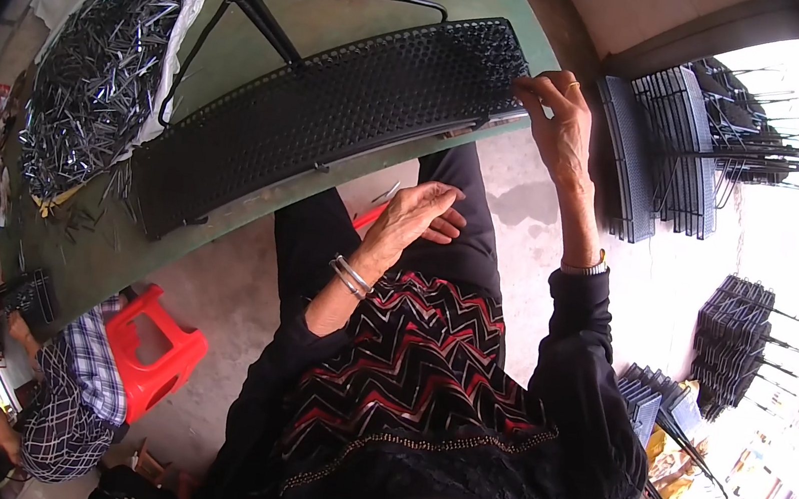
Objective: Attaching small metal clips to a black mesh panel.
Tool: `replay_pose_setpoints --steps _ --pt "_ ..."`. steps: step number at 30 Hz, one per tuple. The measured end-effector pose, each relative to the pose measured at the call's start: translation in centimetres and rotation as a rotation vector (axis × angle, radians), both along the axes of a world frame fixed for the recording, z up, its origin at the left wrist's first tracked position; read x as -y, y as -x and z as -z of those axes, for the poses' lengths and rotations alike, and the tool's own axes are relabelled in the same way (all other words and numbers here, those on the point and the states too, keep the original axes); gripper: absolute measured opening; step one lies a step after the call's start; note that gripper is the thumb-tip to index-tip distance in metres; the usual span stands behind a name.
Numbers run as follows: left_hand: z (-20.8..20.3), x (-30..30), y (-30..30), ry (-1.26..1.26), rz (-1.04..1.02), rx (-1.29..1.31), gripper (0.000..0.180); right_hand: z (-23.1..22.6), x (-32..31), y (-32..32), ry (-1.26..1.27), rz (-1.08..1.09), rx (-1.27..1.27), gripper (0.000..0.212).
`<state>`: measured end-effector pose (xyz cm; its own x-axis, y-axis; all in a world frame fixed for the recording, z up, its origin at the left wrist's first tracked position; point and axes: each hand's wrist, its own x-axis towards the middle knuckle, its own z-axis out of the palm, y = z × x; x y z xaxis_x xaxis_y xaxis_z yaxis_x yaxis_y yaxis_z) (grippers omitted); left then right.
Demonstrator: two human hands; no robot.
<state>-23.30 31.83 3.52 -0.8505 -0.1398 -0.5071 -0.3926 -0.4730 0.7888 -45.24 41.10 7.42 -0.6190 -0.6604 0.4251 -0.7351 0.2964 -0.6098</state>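
A long, curved black metal mesh panel [338,105] lies along the near edge of the green table, with a black rod and a bent wire frame joined to its far side. My right hand [560,119] is at the panel's right end, thumb and fingers pinched together at its corner; whatever they pinch is too small to tell. Over my lap, below the table edge, my left hand [416,216] is cupped with the fingers curled in. Its palm is hidden, so what it holds cannot be made out. A heap of thin dark metal strips [105,69] fills a white sack at the left.
Loose strips lie beside the sack on the green table [105,266]. A red plastic stool [153,358] and a person in a plaid sleeve [66,408] are at lower left. Stacked black mesh panels [670,149] stand on the floor at right, with more stacks [732,344] farther down.
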Motion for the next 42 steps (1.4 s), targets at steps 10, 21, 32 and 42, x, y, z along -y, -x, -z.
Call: replay_pose_setpoints --steps 10,21,32,42 --pt "-1.2 -0.3 -0.3 0.070 -0.010 -0.067 0.034 -0.3 0.3 -0.1 -0.040 0.046 -0.006 0.012" --pt "-1.3 -0.4 -1.1 0.190 -0.005 -0.107 0.032 -0.6 0.1 -0.9 -0.048 0.077 -0.028 0.014" --pt "-1.6 -0.5 -1.8 0.260 -0.021 -0.122 0.033 0.6 0.1 -0.6 0.048 0.035 -0.055 0.013" --pt "-2.0 -1.0 -2.2 0.302 -0.025 -0.098 0.034 1.0 -0.3 -1.2 0.058 0.069 0.007 0.016"
